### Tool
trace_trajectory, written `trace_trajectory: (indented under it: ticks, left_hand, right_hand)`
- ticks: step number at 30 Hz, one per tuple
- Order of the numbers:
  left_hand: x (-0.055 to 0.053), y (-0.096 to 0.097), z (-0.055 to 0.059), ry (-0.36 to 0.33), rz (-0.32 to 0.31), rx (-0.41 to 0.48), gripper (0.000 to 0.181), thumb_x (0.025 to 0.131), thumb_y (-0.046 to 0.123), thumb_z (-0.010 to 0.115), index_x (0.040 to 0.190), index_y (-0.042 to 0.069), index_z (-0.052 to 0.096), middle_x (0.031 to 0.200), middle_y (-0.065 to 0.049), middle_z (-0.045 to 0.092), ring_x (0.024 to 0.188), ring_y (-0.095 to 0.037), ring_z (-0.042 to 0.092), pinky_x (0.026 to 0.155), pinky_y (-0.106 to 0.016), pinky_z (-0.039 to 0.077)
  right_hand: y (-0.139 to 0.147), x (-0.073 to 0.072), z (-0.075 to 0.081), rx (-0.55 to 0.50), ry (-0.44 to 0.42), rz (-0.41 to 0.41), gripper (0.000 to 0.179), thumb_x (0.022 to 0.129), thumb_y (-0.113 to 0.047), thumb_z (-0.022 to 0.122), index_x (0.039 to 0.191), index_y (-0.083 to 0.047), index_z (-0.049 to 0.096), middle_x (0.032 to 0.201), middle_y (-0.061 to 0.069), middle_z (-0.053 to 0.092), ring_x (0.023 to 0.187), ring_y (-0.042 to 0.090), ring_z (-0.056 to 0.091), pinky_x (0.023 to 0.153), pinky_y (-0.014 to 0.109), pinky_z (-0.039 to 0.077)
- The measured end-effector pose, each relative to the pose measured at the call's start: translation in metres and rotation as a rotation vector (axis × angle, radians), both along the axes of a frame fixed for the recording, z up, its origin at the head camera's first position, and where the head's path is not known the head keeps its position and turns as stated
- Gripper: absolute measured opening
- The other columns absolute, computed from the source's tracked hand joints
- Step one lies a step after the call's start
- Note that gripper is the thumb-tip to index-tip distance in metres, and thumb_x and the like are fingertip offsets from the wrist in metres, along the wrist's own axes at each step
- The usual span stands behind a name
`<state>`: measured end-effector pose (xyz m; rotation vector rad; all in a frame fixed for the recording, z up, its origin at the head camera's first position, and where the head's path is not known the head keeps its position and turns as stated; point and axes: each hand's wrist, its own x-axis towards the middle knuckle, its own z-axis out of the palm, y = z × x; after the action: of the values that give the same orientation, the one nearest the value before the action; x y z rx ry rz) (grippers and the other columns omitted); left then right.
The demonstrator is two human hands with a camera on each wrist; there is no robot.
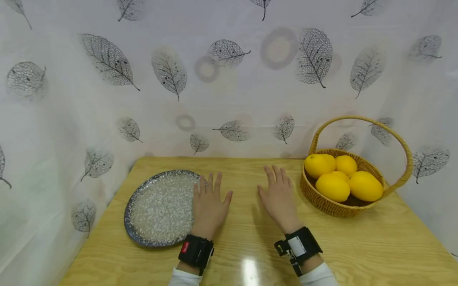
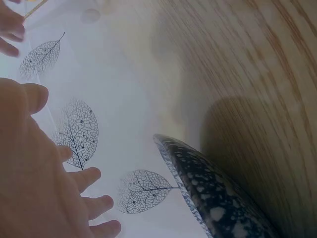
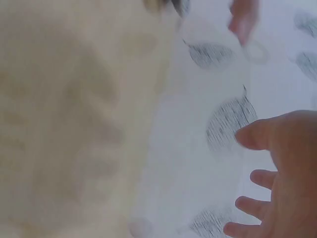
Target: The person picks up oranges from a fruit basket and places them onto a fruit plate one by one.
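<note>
Holds left hand near speckled plate and right hand near wicker basket of lemons, outstretched and apart above tabletop.

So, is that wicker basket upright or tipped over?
Upright: the wicker basket rests base-down on the table, its handle arching overhead and the lemons sitting inside.
</note>
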<state>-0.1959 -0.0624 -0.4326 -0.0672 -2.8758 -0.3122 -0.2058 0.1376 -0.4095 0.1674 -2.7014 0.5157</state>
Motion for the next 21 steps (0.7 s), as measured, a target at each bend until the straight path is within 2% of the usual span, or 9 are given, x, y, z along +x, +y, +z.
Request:
trace_trajectory:
  ticks: [6, 11, 14, 17, 19, 21]
  left_hand:
    - [0.000, -0.001, 0.002, -0.006, 0.001, 0.003, 0.071, 0.097, 0.057, 0.037, 0.156, 0.019, 0.022, 0.160, -0.014, 0.030, 0.147, -0.038, 0.014, 0.120, -0.058, 0.018]
    - [-0.002, 0.000, 0.004, 0.009, 0.004, 0.004, 0.070, 0.097, 0.055, 0.040, 0.155, 0.019, 0.025, 0.159, -0.014, 0.032, 0.146, -0.039, 0.015, 0.119, -0.058, 0.020]
    - [-0.003, -0.001, 0.004, -0.008, 0.005, -0.001, 0.071, 0.097, 0.055, 0.038, 0.156, 0.019, 0.022, 0.159, -0.014, 0.031, 0.147, -0.038, 0.014, 0.119, -0.058, 0.019]
    - [-0.004, -0.003, 0.003, -0.010, 0.008, 0.008, 0.071, 0.097, 0.055, 0.039, 0.156, 0.019, 0.021, 0.159, -0.015, 0.030, 0.146, -0.039, 0.016, 0.120, -0.058, 0.019]
    - [-0.003, -0.005, 0.001, -0.005, 0.017, 0.021, 0.071, 0.097, 0.055, 0.040, 0.156, 0.019, 0.022, 0.159, -0.015, 0.030, 0.146, -0.039, 0.017, 0.120, -0.058, 0.019]
    - [-0.003, -0.009, -0.001, 0.003, 0.028, 0.036, 0.071, 0.096, 0.054, 0.042, 0.155, 0.019, 0.024, 0.159, -0.016, 0.031, 0.145, -0.040, 0.018, 0.119, -0.059, 0.019]
  right_hand:
    - [0.036, -0.005, 0.028, -0.024, 0.078, -0.091, 0.061, 0.089, -0.025, 0.063, 0.142, -0.001, 0.043, 0.143, 0.030, 0.043, 0.133, 0.048, 0.032, 0.109, 0.067, 0.026]
    - [0.068, -0.008, 0.043, -0.050, 0.030, -0.185, 0.058, 0.093, -0.025, 0.056, 0.141, 0.003, 0.042, 0.144, 0.037, 0.036, 0.132, 0.055, 0.024, 0.106, 0.073, 0.019]
    - [0.088, -0.007, 0.046, -0.042, -0.015, -0.302, 0.059, 0.093, -0.026, 0.053, 0.139, 0.007, 0.041, 0.140, 0.040, 0.035, 0.126, 0.059, 0.028, 0.098, 0.075, 0.025]
    - [0.103, 0.000, 0.044, -0.026, -0.085, -0.413, 0.057, 0.092, -0.027, 0.054, 0.132, 0.012, 0.044, 0.127, 0.044, 0.041, 0.114, 0.060, 0.036, 0.088, 0.073, 0.034]
    - [0.110, 0.003, 0.041, -0.017, -0.122, -0.444, 0.056, 0.091, -0.028, 0.055, 0.128, 0.014, 0.045, 0.120, 0.044, 0.043, 0.107, 0.061, 0.038, 0.082, 0.073, 0.037]
    - [0.115, 0.006, 0.037, -0.016, -0.147, -0.442, 0.057, 0.091, -0.029, 0.057, 0.126, 0.014, 0.047, 0.118, 0.043, 0.044, 0.106, 0.060, 0.038, 0.081, 0.073, 0.037]
